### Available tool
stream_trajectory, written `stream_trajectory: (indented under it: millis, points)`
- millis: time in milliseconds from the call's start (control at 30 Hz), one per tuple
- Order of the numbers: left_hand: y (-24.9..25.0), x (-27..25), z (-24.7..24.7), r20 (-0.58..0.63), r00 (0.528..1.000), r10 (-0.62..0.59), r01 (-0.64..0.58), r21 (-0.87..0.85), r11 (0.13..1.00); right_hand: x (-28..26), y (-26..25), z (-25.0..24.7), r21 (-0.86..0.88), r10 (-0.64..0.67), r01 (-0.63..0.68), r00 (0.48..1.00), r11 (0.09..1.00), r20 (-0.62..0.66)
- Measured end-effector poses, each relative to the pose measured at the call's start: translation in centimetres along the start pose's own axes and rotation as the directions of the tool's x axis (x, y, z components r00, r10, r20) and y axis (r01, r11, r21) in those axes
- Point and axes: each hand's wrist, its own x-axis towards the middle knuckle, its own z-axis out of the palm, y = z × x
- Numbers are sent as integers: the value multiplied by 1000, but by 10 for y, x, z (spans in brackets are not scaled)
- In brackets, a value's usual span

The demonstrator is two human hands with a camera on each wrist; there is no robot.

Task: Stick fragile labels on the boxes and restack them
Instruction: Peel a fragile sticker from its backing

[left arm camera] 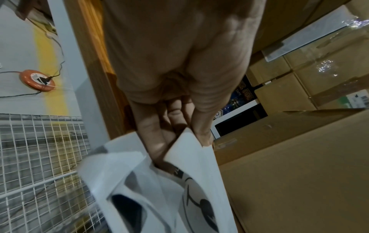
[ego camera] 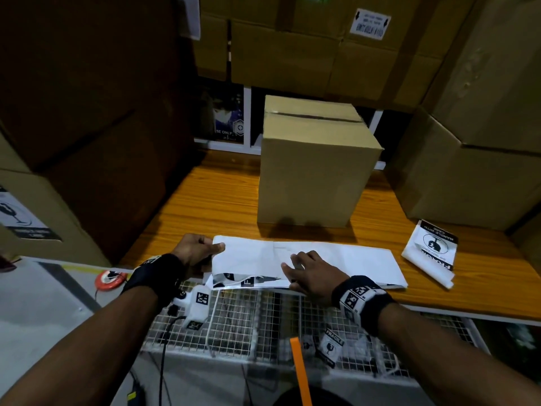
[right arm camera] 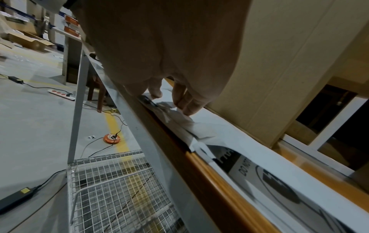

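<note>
- The long white strip of fragile-label paper [ego camera: 307, 259] lies blank side up along the near edge of the orange wooden table [ego camera: 222, 200], just in front of the plain brown cardboard box [ego camera: 316, 168]. It hangs slightly past that edge, so its printed face shows underneath.
- The left hand [ego camera: 193, 250] pinches the strip's left end between thumb and fingers [left arm camera: 151, 141], a closed grip on the paper. The left wrist view shows that end lifted and curling, black print visible below; this likely keeps the strip from sliding and opens a layer to peel.
- The right hand [ego camera: 313, 273] sits on the strip in front of the box, fingers bent, fingertips [right arm camera: 188, 110] pressing or picking at a crumpled spot on the paper; whether they actually nip a layer cannot be told.
- The box stands upright in the middle of the table with its bare front face turned to the person, probably so a label can go straight on.
- A loose creased fragile label [ego camera: 430, 250] lies to the right of the box, apart from the strip.
- Taller cardboard stacks [ego camera: 483, 142] flank the box; the one to its left [ego camera: 35, 206] already carries a label.
</note>
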Motion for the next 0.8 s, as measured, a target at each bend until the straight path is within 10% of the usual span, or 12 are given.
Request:
stream_trajectory:
  millis: [800]
  points:
    - [31, -17, 7, -6, 998, 56, -56, 7, 998, 4, -10, -17, 131, 87, -87, 996, 988, 11]
